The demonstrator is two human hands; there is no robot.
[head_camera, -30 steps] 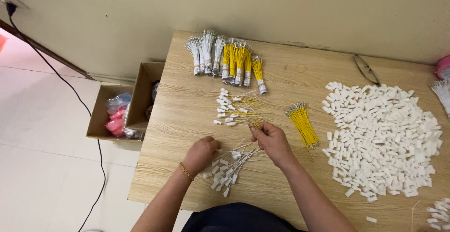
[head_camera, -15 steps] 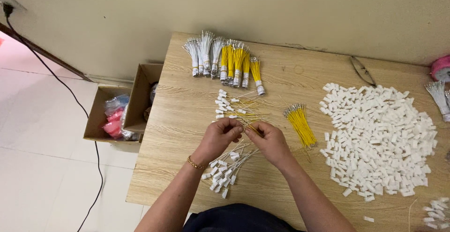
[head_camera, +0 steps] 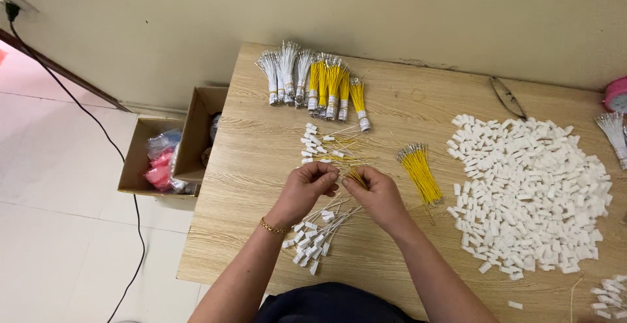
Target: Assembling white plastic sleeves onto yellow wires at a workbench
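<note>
Centre of frame: left hand (head_camera: pixel 307 186) and right hand (head_camera: pixel 377 192) meet, fingers pinched shut on thin yellow wires (head_camera: pixel 354 177). Finished wired connectors (head_camera: pixel 313 235) lie just below; loose white connector pile (head_camera: pixel 535 192) at right on wooden table (head_camera: pixel 255 140).

Pretty even, soft indoor light here, no harsh glare anywhere. The wooden table (head_camera: pixel 405 120) is bright and evenly lit, shadows under the hands are faint. White connector pile (head_camera: pixel 532 192) is nearly blown out, detail mushes together. Wide lens bends the edges a bit, and everything's slightly soft.
</note>
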